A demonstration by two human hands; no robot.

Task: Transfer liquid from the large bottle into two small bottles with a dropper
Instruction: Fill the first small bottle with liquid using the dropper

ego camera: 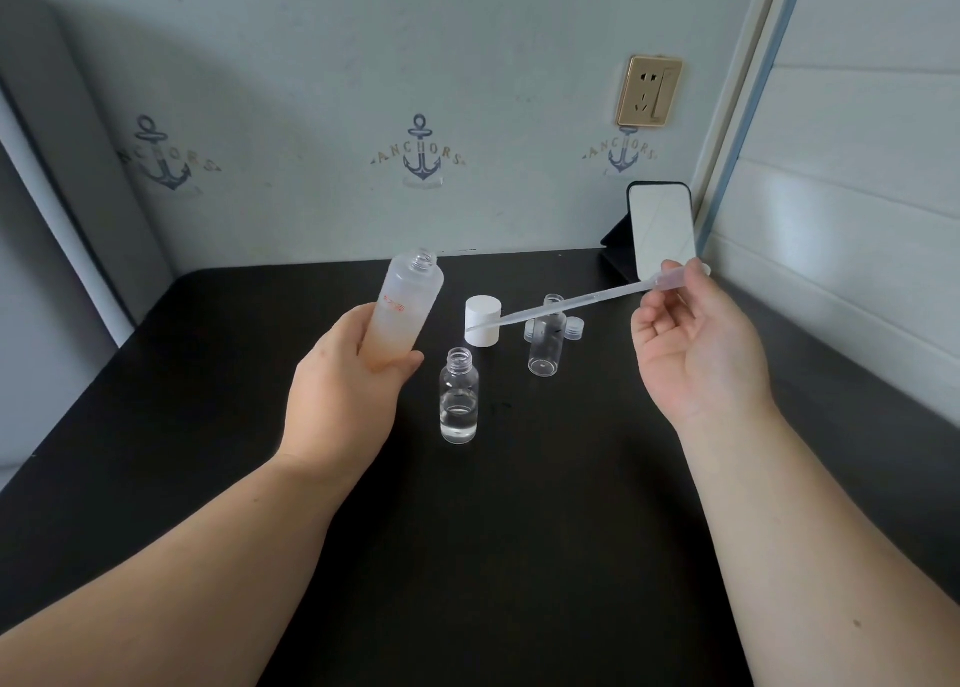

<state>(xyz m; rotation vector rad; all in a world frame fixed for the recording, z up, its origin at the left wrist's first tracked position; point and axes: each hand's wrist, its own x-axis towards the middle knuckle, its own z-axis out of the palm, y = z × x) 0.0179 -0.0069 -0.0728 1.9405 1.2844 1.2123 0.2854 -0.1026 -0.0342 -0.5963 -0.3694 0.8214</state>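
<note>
Two bare forearms come in from the near edge over a black table (519, 556).

Near centre: small clear bottle (459, 396), upright, uncapped, clear liquid in its lower part. Stands on the table between the hands, touching neither.

Left of it: left hand (343, 380), fingers and thumb curled round the lower half of the big bottle (405, 312). Bottle is frosted, pale orange toward the base, red print on the side. Mouth open, tilted up and to the right. Lifted off the table.

Right: right hand (696, 354), palm facing the camera, raised. Thumb and fingertips pinch the bulb end of the dropper (587, 299). Clear plastic dropper runs down and left from the hand; its tip lies in front of the white cap (483, 321). Cannot tell whether tip touches the cap. Tip well short of the big bottle's mouth.

Farther back: white cap, a squat cylinder, stands on the table right of the big bottle. Just right of it, second small bottle (546, 343), clear, uncapped, upright; the dropper stem crosses in front of its neck. Two small clear caps (574, 329) sit at its base, one each side.

Far right corner: a mirror (662, 229) propped on a black stand against the wall. Above it, a gold socket (649, 91). Wall is pale blue with anchor prints (422, 154).
</note>
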